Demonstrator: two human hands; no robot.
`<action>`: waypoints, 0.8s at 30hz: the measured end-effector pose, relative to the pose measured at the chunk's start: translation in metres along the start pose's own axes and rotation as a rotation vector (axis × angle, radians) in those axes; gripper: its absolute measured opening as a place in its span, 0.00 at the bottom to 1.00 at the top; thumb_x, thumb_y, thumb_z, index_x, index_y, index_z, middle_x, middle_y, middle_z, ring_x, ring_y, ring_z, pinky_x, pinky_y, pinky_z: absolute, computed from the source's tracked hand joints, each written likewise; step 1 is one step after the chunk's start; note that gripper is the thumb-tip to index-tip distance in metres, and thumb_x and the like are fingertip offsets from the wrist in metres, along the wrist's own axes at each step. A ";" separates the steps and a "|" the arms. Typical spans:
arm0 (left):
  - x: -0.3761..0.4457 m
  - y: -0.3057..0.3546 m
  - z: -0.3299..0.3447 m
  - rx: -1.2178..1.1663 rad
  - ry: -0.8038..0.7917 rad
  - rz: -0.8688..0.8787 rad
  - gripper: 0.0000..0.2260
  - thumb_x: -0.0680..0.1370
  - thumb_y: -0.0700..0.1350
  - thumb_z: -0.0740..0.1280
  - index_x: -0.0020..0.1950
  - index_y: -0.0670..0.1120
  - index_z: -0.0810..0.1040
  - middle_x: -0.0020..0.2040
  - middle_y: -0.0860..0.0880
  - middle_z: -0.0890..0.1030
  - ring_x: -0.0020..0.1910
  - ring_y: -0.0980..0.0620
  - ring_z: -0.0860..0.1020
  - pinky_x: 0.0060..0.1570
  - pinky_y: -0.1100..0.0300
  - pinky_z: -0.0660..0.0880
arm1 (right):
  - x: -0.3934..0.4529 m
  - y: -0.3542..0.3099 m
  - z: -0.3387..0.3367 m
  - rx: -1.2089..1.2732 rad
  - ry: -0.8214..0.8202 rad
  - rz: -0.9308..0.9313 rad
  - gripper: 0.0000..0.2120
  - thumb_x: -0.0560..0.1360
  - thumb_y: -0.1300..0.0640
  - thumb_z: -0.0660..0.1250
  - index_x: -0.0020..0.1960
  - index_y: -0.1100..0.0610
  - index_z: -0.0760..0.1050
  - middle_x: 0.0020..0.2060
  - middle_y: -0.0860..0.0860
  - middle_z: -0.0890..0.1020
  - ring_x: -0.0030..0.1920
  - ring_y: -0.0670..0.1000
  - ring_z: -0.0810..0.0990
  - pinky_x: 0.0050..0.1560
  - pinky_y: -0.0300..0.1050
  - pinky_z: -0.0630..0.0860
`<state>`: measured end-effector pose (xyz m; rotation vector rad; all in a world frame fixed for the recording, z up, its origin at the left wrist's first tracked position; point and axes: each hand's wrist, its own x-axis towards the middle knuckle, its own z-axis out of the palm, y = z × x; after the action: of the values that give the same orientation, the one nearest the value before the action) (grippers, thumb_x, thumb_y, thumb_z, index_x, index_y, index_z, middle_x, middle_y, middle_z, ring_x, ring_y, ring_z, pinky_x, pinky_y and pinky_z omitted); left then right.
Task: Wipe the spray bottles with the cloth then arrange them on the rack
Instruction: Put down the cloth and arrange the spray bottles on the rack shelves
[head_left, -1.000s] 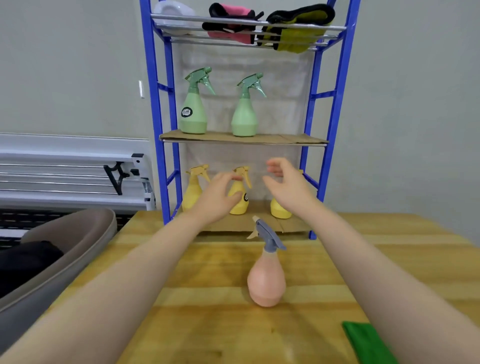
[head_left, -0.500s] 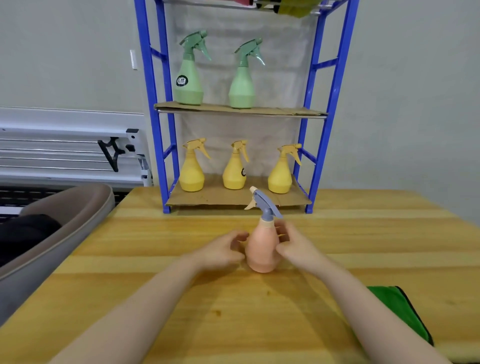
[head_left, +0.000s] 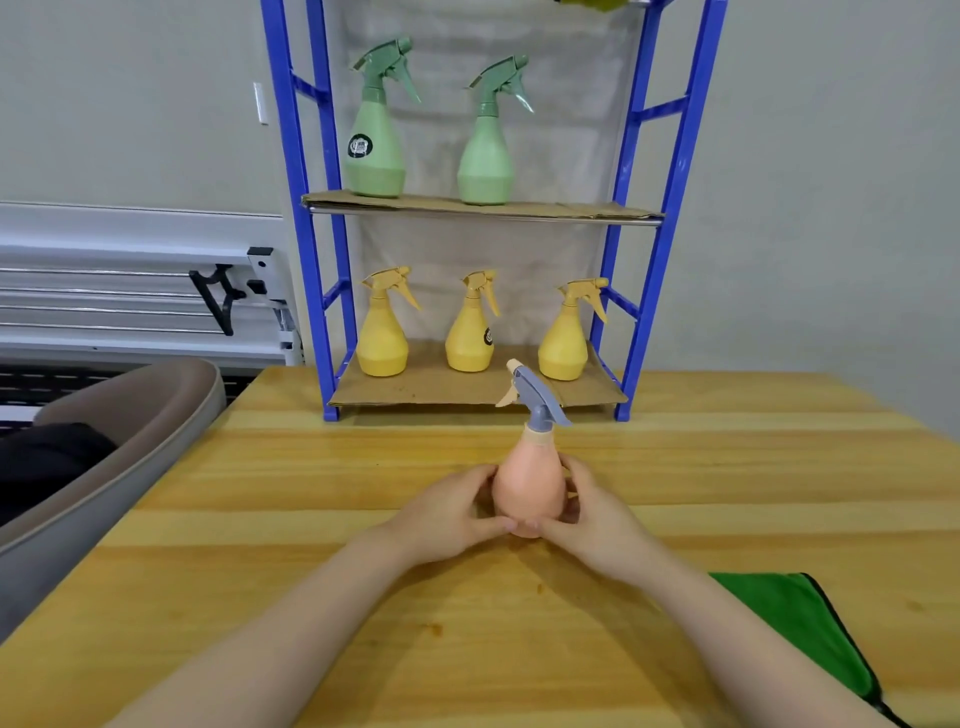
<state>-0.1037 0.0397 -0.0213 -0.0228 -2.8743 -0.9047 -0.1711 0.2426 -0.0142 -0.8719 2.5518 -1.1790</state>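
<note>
1. We see the pink spray bottle (head_left: 529, 486) standing upright on the wooden worktop (head_left: 753, 467), at the centre of the view, its grey trigger head pointing toward 10 o'clock.
2. Our left hand (head_left: 452, 514) curls its grip round the bottle's lower body from 9 o'clock; our right hand (head_left: 597, 512) grasps it likewise from 3 o'clock, the two thumbs meeting at the base on the near side.
3. The green cloth (head_left: 800, 629) lies flat on the worktop at 4 o'clock, well apart from the bottle and touched by neither hand.
4. The blue rack (head_left: 670, 156) stands at 12 o'clock on the far edge of the worktop, its shelves lined with cardboard.
5. On the rack's lower shelf stand three yellow spray bottles (head_left: 470, 332) in a row; on the shelf above stand two green spray bottles (head_left: 485, 150), toward its 9 o'clock end.
6. A grey padded chair (head_left: 119, 441) sits beside the worktop at 9 o'clock.
</note>
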 end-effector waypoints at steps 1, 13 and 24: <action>0.002 0.001 -0.002 -0.007 0.025 0.015 0.31 0.74 0.60 0.70 0.73 0.52 0.66 0.68 0.53 0.75 0.64 0.54 0.73 0.62 0.59 0.70 | 0.002 -0.002 -0.003 0.014 0.013 -0.007 0.41 0.68 0.44 0.75 0.74 0.44 0.57 0.57 0.40 0.77 0.52 0.42 0.79 0.54 0.42 0.77; 0.083 0.074 -0.101 -0.043 0.409 0.225 0.26 0.76 0.55 0.70 0.72 0.49 0.69 0.64 0.52 0.78 0.62 0.56 0.75 0.55 0.66 0.67 | 0.075 -0.084 -0.116 0.003 0.271 -0.180 0.34 0.71 0.47 0.74 0.72 0.45 0.62 0.55 0.43 0.79 0.50 0.47 0.82 0.53 0.48 0.79; 0.186 0.133 -0.210 0.054 0.579 0.248 0.22 0.77 0.55 0.69 0.67 0.45 0.72 0.59 0.48 0.81 0.60 0.50 0.78 0.57 0.56 0.73 | 0.166 -0.163 -0.228 -0.077 0.405 -0.195 0.34 0.71 0.39 0.70 0.72 0.47 0.63 0.57 0.47 0.79 0.55 0.50 0.79 0.53 0.47 0.76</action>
<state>-0.2566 0.0247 0.2489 -0.0934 -2.2938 -0.6511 -0.3277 0.2058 0.2695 -1.0076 2.8991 -1.4528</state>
